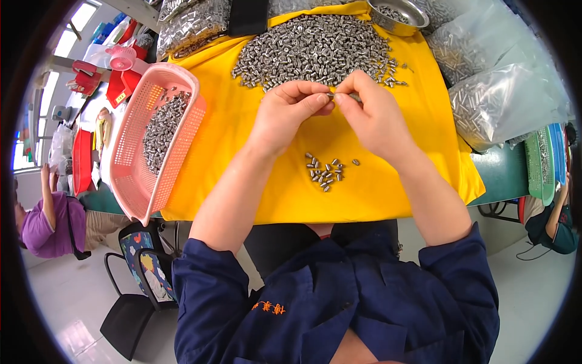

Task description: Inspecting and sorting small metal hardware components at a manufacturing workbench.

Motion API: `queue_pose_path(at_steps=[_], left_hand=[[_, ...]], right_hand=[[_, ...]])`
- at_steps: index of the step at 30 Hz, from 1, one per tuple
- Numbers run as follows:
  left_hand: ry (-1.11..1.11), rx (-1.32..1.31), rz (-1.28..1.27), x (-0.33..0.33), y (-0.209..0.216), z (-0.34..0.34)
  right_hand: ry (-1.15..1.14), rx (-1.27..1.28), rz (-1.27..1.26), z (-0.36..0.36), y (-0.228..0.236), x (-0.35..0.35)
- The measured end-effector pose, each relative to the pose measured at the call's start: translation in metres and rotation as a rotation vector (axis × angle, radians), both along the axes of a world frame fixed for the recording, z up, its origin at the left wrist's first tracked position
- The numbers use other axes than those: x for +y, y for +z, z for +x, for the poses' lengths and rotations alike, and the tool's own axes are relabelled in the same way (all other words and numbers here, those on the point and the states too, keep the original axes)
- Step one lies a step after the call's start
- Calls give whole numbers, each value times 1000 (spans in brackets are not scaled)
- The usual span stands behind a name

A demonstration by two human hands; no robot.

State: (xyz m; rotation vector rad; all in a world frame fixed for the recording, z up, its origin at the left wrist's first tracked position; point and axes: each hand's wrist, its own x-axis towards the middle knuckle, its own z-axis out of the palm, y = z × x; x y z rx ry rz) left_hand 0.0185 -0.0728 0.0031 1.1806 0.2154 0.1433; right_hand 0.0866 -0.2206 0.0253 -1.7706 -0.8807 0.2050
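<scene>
Over the yellow cloth [242, 158], my left hand [290, 112] and my right hand [371, 115] meet at the fingertips. Between them is a small metal cylinder [330, 96], pinched by both hands and mostly covered by the fingers. Just beyond lies a broad heap of small silver metal cylinders [315, 51]. Nearer me, below the hands, sits a small loose group of the same cylinders [326, 173]. To the left stands a pink perforated basket [127, 145], with many metal cylinders [163, 130] inside it.
Clear plastic bags [497, 103] of metal parts crowd the right side, near a steel bowl [403, 24]. More bagged parts [194, 24] and a black flat object [248, 17] lie at the back. A black chair [130, 303] stands lower left; people sit at both sides.
</scene>
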Motion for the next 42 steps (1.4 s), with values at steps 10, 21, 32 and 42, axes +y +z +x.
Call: queue_pose_path(at_steps=[10,21,32,42], left_hand=[[-183,86,846,-8,15,-37],[210,217,1367,64,2,-24],[-68,33,291,17,11,-6],[-72,8,39,6,5,-7]], right_hand=[[-92,-91,-33,12,1,-7],[-21,-44,0,7,4,-4],[92,57,1,6,6,-5],[99,5,-7,4,4,-4]])
